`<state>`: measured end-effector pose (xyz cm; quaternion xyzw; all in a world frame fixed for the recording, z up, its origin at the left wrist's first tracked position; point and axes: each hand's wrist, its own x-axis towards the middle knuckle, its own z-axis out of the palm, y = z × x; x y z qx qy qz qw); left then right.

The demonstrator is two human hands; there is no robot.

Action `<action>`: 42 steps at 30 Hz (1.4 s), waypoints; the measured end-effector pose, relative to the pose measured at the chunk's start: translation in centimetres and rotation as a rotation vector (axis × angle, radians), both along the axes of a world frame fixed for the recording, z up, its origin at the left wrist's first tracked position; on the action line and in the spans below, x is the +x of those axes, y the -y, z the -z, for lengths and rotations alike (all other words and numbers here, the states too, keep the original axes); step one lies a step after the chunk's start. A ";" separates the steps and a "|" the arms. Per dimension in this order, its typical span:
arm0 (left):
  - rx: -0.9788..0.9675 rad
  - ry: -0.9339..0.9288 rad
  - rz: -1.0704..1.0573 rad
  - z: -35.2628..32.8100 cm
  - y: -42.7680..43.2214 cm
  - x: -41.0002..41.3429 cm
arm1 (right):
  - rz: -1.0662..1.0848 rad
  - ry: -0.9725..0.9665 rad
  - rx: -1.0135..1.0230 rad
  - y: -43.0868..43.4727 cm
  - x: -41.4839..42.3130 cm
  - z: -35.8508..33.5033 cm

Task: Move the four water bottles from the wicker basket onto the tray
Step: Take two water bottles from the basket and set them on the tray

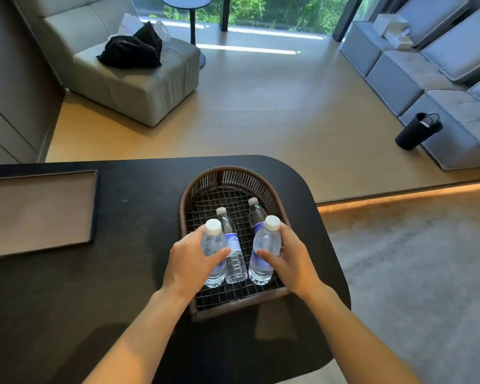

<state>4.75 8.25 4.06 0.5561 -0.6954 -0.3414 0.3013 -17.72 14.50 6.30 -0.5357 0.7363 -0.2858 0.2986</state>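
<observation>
A brown wicker basket (261, 178) with a mesh floor sits on the black table. My left hand (190, 261) grips a clear bottle with a white cap (212, 239) at the basket's front left. My right hand (291, 259) grips a second bottle (266, 239) at the front right. Both held bottles are tilted upward with caps away from me. A third bottle (232, 239) lies flat on the mesh between my hands, and another bottle (255, 210) lies behind the right one. The flat rectangular tray (39, 212) rests at the table's left, apart from the basket.
The black table (136, 245) has a rounded right end with floor and grey carpet beyond. A grey armchair (130, 79) with a black bag stands far left, a grey sofa (427, 73) far right, and a black bin (417, 131) beside it.
</observation>
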 end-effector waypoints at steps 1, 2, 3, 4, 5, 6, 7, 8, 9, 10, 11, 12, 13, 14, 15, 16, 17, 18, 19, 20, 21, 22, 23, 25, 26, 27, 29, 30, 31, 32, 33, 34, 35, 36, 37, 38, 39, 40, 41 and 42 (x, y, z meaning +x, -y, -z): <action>-0.020 -0.004 -0.001 -0.5 -0.5 0.2 | 0.016 -0.012 -0.028 -0.5 0.2 -0.7; -0.039 -0.008 0.001 -1.2 -1.0 0.3 | 0.025 -0.020 -0.058 -1.0 0.5 -1.4; -0.058 -0.010 0.008 -2.0 -1.5 0.6 | 0.033 -0.023 -0.090 -1.6 0.7 -2.1; -0.081 -0.008 0.015 -2.8 -2.0 0.8 | 0.040 -0.022 -0.122 -2.1 1.0 -2.8; -0.106 -0.001 0.020 -3.6 -2.6 1.2 | 0.045 -0.021 -0.152 -2.8 1.3 -3.5; -0.129 0.010 0.022 -4.4 -3.3 1.6 | 0.047 -0.022 -0.178 -3.4 1.7 -4.2; -0.146 0.019 0.022 -5.1 -3.9 2.2 | 0.047 -0.019 -0.198 -4.0 2.3 -4.9; -0.157 0.024 0.020 -5.8 -4.6 2.8 | 0.048 -0.011 -0.215 -4.7 2.9 -5.5; -0.166 0.027 0.015 -6.5 -5.3 3.5 | 0.047 0.000 -0.230 -5.3 3.6 -6.1; -0.175 0.029 0.007 -7.0 -6.0 4.2 | 0.045 0.009 -0.242 -5.9 4.5 -6.6; -0.180 0.028 -0.003 -7.6 -6.7 5.0 | 0.041 0.012 -0.254 -6.4 5.3 -7.0; -0.172 0.019 -0.019 -8.1 -7.3 5.8 | 0.031 0.007 -0.266 -6.9 6.2 -7.3; -0.156 0.000 -0.040 -8.5 -8.0 6.6 | 0.015 0.000 -0.279 -7.3 7.1 -7.5; -0.148 -0.013 -0.063 -9.0 -8.6 7.6 | -0.005 -0.001 -0.287 -7.7 8.1 -7.7; -0.165 -0.017 -0.082 -9.4 -9.2 8.6 | -0.024 0.008 -0.289 -8.1 9.1 -7.9; -0.197 -0.006 -0.094 -9.8 -9.7 9.7 | -0.042 0.024 -0.290 -8.4 10.1 -8.1; -0.226 0.004 -0.100 -10.1 -10.2 10.8 | -0.061 0.042 -0.294 -8.6 11.2 -8.2; -0.239 0.013 -0.110 -10.4 -10.7 12.0 | -0.079 0.054 -0.299 -8.8 12.2 -8.3; -0.240 0.018 -0.122 -10.6 -11.0 13.2 | -0.097 0.061 -0.303 -8.9 13.4 -8.5; -0.237 0.023 -0.138 -10.8 -11.4 14.4 | -0.113 0.064 -0.306 -9.0 14.5 -8.6; -0.235 0.026 -0.154 -10.9 -11.6 15.5 | -0.131 0.066 -0.308 -9.0 15.7 -8.7; -0.232 0.030 -0.170 -11.1 -11.8 16.7 | -0.152 0.070 -0.309 -8.9 17.0 -8.8; -0.227 0.033 -0.185 -11.2 -12.0 17.8 | -0.174 0.074 -0.309 -8.7 18.1 -8.9; -0.222 0.046 -0.226 -11.4 -12.4 20.0 | -0.222 0.087 -0.301 -8.3 20.4 -9.1; -0.219 0.055 -0.249 -11.5 -12.5 21.2 | -0.244 0.093 -0.297 -8.0 21.5 -9.2; -0.215 0.065 -0.268 -11.6 -12.6 22.3 | -0.265 0.093 -0.295 -7.7 22.6 -9.2; -0.205 0.089 -0.297 -11.7 -12.7 24.5 | -0.296 0.090 -0.291 -6.8 24.8 -9.2; -0.197 0.096 -0.310 -11.7 -12.7 25.7 | -0.307 0.095 -0.285 -6.4 25.9 -9.2; -0.188 0.101 -0.324 -11.7 -12.6 26.8 | -0.316 0.098 -0.278 -5.9 27.0 -9.1; -0.181 0.107 -0.340 -11.7 -12.4 27.9 | -0.327 0.098 -0.270 -5.3 28.2 -9.1; -0.178 0.118 -0.357 -11.7 -12.1 29.0 | -0.338 0.097 -0.262 -4.7 29.3 -9.0; -0.175 0.129 -0.375 -11.6 -11.7 30.1 | -0.346 0.095 -0.256 -4.0 30.5 -8.9; -0.166 0.137 -0.392 -11.4 -11.2 31.2 | -0.350 0.095 -0.249 -3.2 31.7 -8.8; -0.153 0.140 -0.407 -11.3 -10.6 32.3 | -0.351 0.095 -0.242 -2.4 32.9 -8.6; -0.142 0.141 -0.418 -11.1 -9.8 33.4 | -0.351 0.096 -0.235 -1.4 34.0 -8.4; -0.138 0.142 -0.423 -10.8 -9.0 34.5 | -0.354 0.099 -0.229 -0.5 35.1 -8.2; -0.139 0.140 -0.422 -10.6 -8.1 35.6 | -0.357 0.102 -0.222 0.5 36.2 -7.9; -0.144 0.133 -0.416 -10.3 -7.1 36.7 | -0.357 0.105 -0.215 1.6 37.3 -7.7; -0.154 0.124 -0.407 -10.1 -6.1 37.8 | -0.357 0.107 -0.208 2.7 38.3 -7.4; -0.171 0.119 -0.398 -9.8 -5.0 38.8 | -0.355 0.108 -0.203 3.9 39.3 -7.1</action>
